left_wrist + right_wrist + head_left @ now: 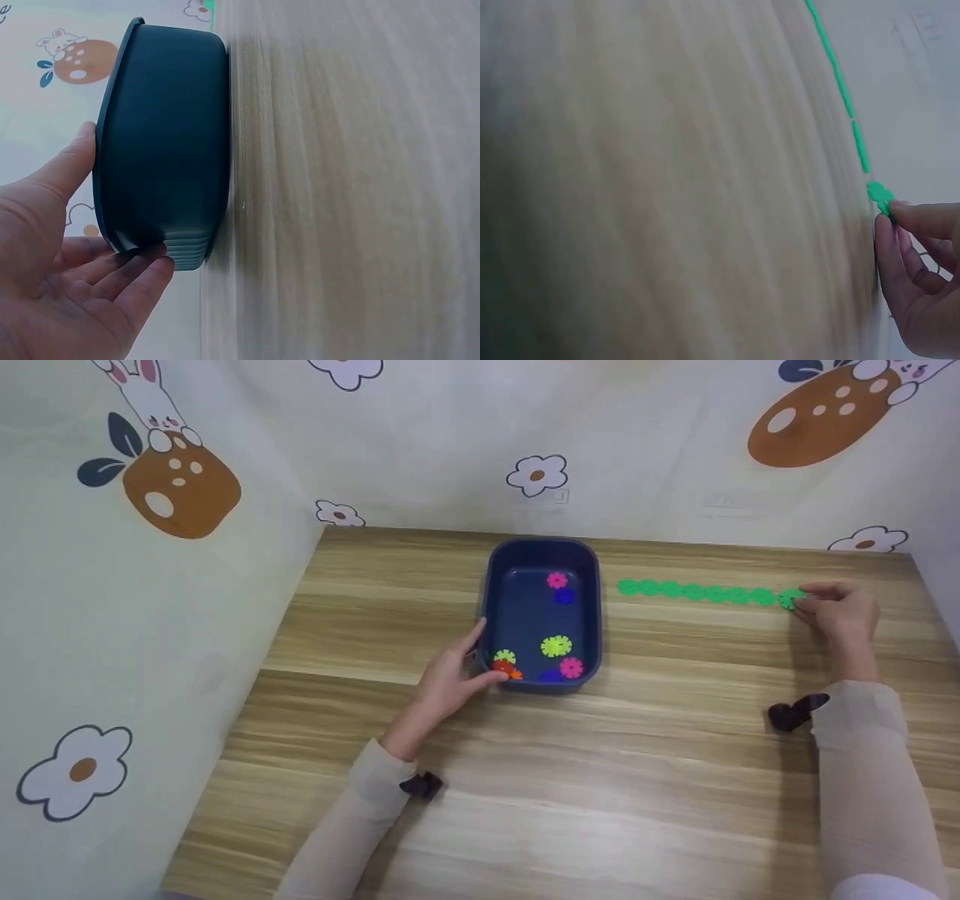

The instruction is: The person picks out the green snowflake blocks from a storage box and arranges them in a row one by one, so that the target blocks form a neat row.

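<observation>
In the head view, a dark blue plastic bin (487,592) stands mid-table with several snowflake building discs inside, among them a yellow disc (556,646) and pink discs (556,580). My left hand (446,679) holds the bin at its near left corner. The left wrist view has the thumb on the rim and the other fingers (142,292) bent against the side wall. To the right runs a row of green discs (694,592) on the table. At its right end my right hand (841,615) pinches a green disc (881,196) between thumb and fingers, tilted up at the tabletop.
The wood-grain table (600,787) meets a patterned cloth wall (435,450) behind and at the left. Dark wrist-worn devices (799,712) sit at both sleeves. An orange disc and a red disc (504,667) lie near the bin's front left corner.
</observation>
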`<state>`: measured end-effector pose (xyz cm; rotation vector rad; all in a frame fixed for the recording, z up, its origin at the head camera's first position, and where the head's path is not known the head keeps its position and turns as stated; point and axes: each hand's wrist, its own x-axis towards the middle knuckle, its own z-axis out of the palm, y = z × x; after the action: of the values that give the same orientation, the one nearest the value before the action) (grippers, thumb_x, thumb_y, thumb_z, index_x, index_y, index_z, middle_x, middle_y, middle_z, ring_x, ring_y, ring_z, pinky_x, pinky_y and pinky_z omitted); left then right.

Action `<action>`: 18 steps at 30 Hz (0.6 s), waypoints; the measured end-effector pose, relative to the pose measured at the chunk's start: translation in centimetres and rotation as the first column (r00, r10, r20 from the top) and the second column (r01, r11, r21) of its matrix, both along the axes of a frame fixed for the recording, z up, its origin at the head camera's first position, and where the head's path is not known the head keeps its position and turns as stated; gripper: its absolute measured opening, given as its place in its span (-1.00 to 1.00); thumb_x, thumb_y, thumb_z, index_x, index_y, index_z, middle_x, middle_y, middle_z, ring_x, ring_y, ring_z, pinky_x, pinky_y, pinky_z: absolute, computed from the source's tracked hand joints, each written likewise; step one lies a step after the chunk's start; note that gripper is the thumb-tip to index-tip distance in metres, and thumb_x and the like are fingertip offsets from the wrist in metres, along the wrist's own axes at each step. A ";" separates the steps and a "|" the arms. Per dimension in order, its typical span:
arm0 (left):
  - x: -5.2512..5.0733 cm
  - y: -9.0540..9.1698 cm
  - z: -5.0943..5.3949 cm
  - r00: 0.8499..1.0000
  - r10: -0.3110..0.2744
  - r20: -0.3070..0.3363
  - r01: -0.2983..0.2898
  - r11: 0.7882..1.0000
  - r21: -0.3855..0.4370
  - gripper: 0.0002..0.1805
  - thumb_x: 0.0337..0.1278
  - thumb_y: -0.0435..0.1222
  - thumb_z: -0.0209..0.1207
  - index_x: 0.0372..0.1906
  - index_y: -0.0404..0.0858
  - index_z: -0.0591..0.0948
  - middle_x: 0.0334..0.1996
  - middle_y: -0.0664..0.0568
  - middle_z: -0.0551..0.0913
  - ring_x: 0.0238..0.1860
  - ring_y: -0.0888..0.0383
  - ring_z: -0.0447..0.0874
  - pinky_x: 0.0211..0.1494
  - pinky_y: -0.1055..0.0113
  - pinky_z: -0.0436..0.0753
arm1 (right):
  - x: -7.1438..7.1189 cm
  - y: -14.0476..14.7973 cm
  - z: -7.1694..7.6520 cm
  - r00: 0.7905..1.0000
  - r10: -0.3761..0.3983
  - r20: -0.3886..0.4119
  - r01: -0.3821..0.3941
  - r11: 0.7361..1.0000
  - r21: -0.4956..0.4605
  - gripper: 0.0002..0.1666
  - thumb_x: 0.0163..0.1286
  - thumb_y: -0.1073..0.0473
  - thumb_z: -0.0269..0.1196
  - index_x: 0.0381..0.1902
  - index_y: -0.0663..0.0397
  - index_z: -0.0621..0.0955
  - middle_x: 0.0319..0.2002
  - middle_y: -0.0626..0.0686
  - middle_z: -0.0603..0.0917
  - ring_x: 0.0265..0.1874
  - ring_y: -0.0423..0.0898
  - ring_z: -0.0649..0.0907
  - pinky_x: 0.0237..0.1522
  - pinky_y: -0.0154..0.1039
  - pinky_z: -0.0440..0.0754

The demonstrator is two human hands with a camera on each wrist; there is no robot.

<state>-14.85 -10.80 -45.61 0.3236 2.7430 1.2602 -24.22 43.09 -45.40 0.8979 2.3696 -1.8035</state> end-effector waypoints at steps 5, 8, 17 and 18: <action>-0.1 0.0 -0.1 1.000 -0.001 0.002 0.001 1.000 -0.004 -0.02 0.08 -0.04 0.40 0.55 -0.17 0.19 0.47 -0.25 0.30 0.46 -0.14 0.34 0.52 0.02 0.37 | 0.1 -0.3 0.1 0.997 0.039 0.061 -0.049 0.983 0.179 -0.83 0.37 0.20 0.32 -0.24 -0.29 0.67 -0.53 -0.45 0.54 -0.39 -0.50 0.53 -0.27 -0.61 0.63; -0.1 -0.1 -0.1 1.000 -0.007 -0.004 0.007 1.000 -0.001 -0.01 0.06 -0.03 0.40 0.55 -0.18 0.19 0.46 -0.27 0.32 0.44 -0.14 0.37 0.49 0.04 0.40 | 0.0 -0.5 0.0 0.995 0.059 0.081 -0.080 0.957 0.278 -0.83 0.36 0.12 0.33 -0.14 -0.33 0.71 -0.63 -0.55 0.49 -0.33 -0.43 0.46 -0.33 -0.60 0.52; 0.0 -0.4 -0.2 0.999 -0.001 -0.046 0.001 1.000 -0.014 -0.01 0.01 -0.02 0.42 0.53 -0.22 0.25 0.47 -0.24 0.33 0.45 -0.14 0.36 0.47 0.04 0.43 | -0.1 -1.3 -0.3 0.985 0.088 0.151 -0.141 0.910 0.391 -0.56 0.39 0.10 0.29 0.17 0.14 0.61 -0.64 -0.50 0.40 -0.16 -0.22 0.45 -0.19 -0.48 0.45; 0.0 -0.5 -0.2 0.999 0.005 -0.044 -0.005 1.000 -0.004 0.00 0.00 -0.03 0.43 0.53 -0.22 0.25 0.48 -0.22 0.32 0.46 -0.13 0.36 0.47 0.06 0.44 | -0.1 -1.3 -0.3 0.985 0.091 0.149 -0.143 0.911 0.387 -0.57 0.39 0.09 0.29 0.15 0.15 0.61 -0.61 -0.48 0.42 -0.17 -0.23 0.45 -0.21 -0.49 0.45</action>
<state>-14.87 -11.27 -45.84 0.3483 2.7846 1.2630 -24.37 41.77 -45.70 0.8453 2.6856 -1.1998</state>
